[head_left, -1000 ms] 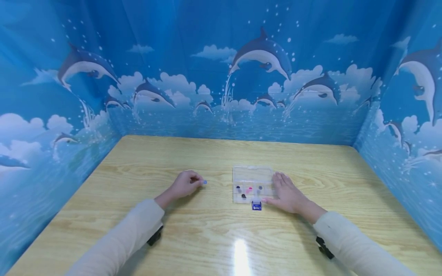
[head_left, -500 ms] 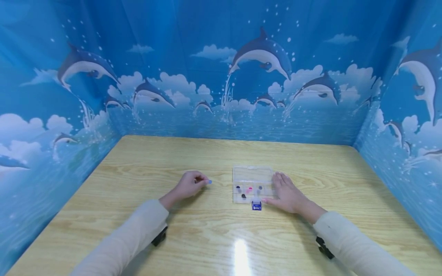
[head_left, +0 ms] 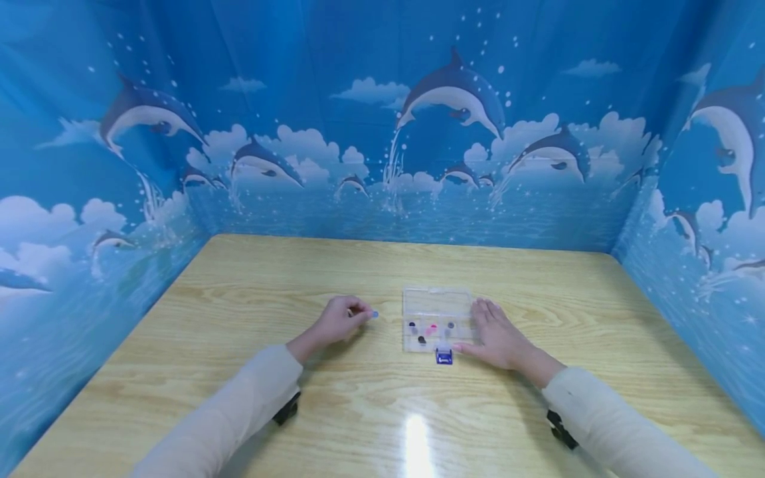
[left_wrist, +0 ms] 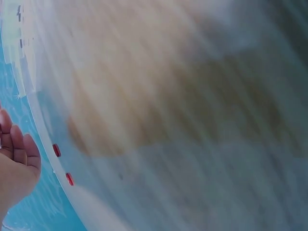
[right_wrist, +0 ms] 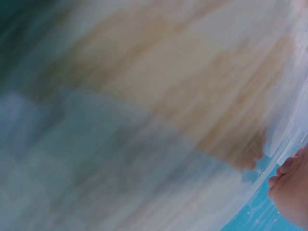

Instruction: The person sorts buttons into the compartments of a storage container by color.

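Between thumb and fingertips my left hand (head_left: 339,320) pinches a small light-blue piece (head_left: 375,314), too small to identify, left of a clear plastic compartment box (head_left: 438,302). The box is open, its lid laid back. Small pieces sit inside it: a pink one (head_left: 432,328), a black one (head_left: 422,340), a dark one (head_left: 412,324) and a grey one (head_left: 451,325). A dark-blue latch (head_left: 444,356) sticks out at its front edge. My right hand (head_left: 501,340) rests with straight fingers along the box's right side, the thumb at the front corner. Both wrist views show mostly blurred tabletop.
Everything rests on a light wood-grain table (head_left: 335,411), with a bright reflection near its front. Blue curtains (head_left: 335,79) printed with dolphins enclose the back and sides. Two small red marks (left_wrist: 57,150) appear in the left wrist view.
My left hand has moved right toward the box, carrying the light-blue piece. The right hand and the box have stayed in place.
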`<state>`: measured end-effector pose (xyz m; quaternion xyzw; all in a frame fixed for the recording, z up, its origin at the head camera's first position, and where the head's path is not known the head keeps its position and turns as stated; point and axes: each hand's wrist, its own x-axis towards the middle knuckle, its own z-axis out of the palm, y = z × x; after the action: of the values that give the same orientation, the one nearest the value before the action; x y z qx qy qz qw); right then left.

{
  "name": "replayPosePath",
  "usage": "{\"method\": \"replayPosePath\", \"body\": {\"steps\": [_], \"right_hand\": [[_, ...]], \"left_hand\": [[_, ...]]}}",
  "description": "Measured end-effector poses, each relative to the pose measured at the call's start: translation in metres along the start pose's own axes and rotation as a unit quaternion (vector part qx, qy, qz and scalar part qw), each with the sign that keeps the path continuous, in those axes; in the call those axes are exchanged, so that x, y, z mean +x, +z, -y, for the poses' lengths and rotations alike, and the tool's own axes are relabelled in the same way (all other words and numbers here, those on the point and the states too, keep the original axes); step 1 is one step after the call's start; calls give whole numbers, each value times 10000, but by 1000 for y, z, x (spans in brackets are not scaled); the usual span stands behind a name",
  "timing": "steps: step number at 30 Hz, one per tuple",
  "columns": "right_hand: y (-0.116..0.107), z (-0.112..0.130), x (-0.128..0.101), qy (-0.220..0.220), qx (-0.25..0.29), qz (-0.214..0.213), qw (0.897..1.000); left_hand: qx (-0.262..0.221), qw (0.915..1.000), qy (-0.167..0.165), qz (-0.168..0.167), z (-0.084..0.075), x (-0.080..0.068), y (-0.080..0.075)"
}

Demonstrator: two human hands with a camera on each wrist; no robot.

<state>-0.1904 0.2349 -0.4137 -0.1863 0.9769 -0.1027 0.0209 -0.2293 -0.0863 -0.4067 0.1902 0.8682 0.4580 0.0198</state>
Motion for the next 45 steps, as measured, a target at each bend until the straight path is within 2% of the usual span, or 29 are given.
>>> {"method": "replayPosePath", "body": {"steps": [4, 16, 21, 34, 45], "right_hand": [[1, -1, 0, 9, -1, -5, 10000], [1, -2, 1, 10, 33, 2, 10000], [2, -2, 1, 21, 63, 0, 10000], [3, -3, 1, 34, 81, 8, 10000], [2, -2, 1, 11, 80, -14, 10000]], "left_hand": [[36, 9999, -166, -11, -4, 2, 5], [-137, 9998, -102, 94, -18, 10, 22], [-240, 9996, 37, 136, -23, 12, 27], [-193, 9993, -12, 318, -33, 16, 38], [-297, 9980, 276, 485, -44, 19, 49]]}}
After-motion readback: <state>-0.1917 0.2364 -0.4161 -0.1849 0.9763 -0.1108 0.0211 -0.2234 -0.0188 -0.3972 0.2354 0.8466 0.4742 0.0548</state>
